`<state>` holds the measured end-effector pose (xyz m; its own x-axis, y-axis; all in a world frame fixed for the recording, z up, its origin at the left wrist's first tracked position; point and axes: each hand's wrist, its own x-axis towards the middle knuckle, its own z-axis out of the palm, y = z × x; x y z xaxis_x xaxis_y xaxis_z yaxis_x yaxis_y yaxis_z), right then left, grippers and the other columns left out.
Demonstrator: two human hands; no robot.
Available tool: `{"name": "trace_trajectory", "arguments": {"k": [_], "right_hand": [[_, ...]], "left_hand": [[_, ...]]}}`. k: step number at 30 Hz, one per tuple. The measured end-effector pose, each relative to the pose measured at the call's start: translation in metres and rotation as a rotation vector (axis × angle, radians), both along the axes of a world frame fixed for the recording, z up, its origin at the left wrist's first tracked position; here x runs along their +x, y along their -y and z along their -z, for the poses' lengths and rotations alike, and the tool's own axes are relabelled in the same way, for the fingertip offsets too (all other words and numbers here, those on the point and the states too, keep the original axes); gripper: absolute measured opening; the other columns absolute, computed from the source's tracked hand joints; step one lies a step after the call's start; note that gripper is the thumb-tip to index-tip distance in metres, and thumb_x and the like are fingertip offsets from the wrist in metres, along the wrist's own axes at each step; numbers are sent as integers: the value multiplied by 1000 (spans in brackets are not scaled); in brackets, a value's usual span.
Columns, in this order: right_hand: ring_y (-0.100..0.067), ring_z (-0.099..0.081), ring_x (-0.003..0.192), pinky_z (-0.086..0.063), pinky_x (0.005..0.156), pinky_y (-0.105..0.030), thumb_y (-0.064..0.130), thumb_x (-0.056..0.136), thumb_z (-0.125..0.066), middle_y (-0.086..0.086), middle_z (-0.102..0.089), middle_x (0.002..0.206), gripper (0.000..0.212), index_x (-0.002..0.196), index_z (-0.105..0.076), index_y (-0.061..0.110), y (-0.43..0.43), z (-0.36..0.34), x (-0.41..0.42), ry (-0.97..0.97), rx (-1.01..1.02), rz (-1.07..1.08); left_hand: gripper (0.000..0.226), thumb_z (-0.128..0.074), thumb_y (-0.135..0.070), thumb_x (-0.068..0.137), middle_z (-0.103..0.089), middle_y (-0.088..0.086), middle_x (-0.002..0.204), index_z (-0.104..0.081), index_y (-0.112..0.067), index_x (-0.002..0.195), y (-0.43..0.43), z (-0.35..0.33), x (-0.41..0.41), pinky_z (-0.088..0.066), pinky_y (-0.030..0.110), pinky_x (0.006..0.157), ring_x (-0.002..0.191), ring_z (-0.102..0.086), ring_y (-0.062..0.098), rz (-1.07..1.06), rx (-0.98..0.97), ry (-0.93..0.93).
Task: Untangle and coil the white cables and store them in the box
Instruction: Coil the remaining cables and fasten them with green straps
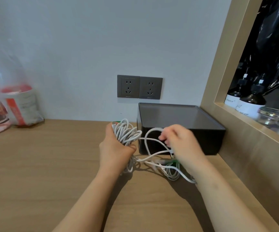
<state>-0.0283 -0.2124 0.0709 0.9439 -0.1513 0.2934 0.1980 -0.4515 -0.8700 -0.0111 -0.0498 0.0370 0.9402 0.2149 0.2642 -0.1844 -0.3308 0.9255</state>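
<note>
By the back right corner of the desk (35, 164), before the black box (207, 141), the left hand (114, 146) grips bundled white cables (127, 133). The blurred right hand (179, 139) pinches one loop, its wrist hiding strands below.

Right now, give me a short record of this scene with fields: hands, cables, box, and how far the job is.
left hand: grips a bundle of white cables, its tail hanging to the table
right hand: pinches a loop in front of the box
loose cables: tangled on the table under the right hand
box: black, open top, no cable seen inside
sockets: two, above the box
job: cables partly tangled, none stored
</note>
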Motion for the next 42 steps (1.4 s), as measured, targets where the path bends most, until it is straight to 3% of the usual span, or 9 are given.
{"name": "trace_trajectory", "arguments": {"k": [3, 5, 12, 14, 17, 21, 24, 36, 42], "right_hand": [[-11, -42, 44, -48, 64, -32, 21, 101, -37, 4, -45, 46, 28, 77, -47, 12, 14, -18, -1, -21, 940, -38], [-8, -28, 35, -39, 47, -26, 33, 101, -37, 6, -31, 42, 31, 76, -43, 16, 25, -28, -3, -51, 1052, -17], [-11, -28, 35, -33, 54, -27, 37, 92, -45, 2, -27, 37, 50, 47, -39, 16, 57, -11, -9, -28, 848, -17], [-11, -34, 37, -31, 56, -29, 36, 80, -60, 1, -33, 38, 45, 42, -46, 16, 61, -9, -16, -94, 551, -170], [-3, -50, 50, -43, 60, -26, 34, 84, -65, 6, -56, 56, 13, 72, -65, 28, 52, -15, -22, -254, -237, -216], [-4, -58, 68, -44, 59, -19, 41, 85, -63, 9, -59, 78, 30, 110, -46, 43, 30, -25, -14, -337, -548, -199], [-6, -57, 75, -39, 58, -19, 38, 89, -59, 14, -56, 80, 9, 98, -57, 37, 18, -25, -5, -257, -738, -192], [-6, -54, 44, -53, 65, -31, 27, 95, -52, 2, -52, 48, 19, 90, -60, 11, 30, -30, 1, 121, 479, 312], [-12, -61, 72, -52, 76, -38, 30, 91, -57, 8, -60, 65, 18, 74, -54, 31, 45, -49, -6, 510, 199, 450]], "left_hand": [[45, -69, -4, 76, -58, -9, 84, -47, -23, 111, -2, 1, 2, -41, 14, 58, 74, -56, 3, -2, -10, -3], [45, -70, -6, 77, -58, -9, 85, -46, -24, 111, -1, 0, 2, -42, 14, 59, 74, -56, 3, 9, -6, 0], [43, -69, -5, 76, -59, -9, 83, -47, -26, 106, 2, -5, -1, -40, 14, 57, 73, -55, 2, -2, -45, 34], [43, -68, -4, 74, -59, -11, 82, -48, -27, 104, -3, -8, 0, -39, 15, 59, 73, -55, 1, -36, -106, 46], [47, -69, -2, 73, -60, -12, 84, -48, -31, 103, -5, -10, -1, -40, 12, 62, 76, -57, 2, 6, -157, 83], [54, -73, -4, 69, -64, -13, 83, -50, -44, 95, -4, -11, -1, -51, 29, 77, 83, -63, 11, 113, -159, 131], [58, -75, -3, 66, -65, -22, 82, -50, -48, 93, -3, -12, -2, -54, 33, 82, 82, -65, 9, 177, -140, 159], [46, -74, -5, 74, -60, -16, 85, -47, -36, 95, -11, -7, 4, -42, 9, 66, 80, -58, -1, 75, -100, 138], [51, -66, -8, 76, -59, -10, 83, -45, -29, 117, -16, -4, 5, -52, 35, 70, 82, -60, 22, 23, 281, 79]]}}
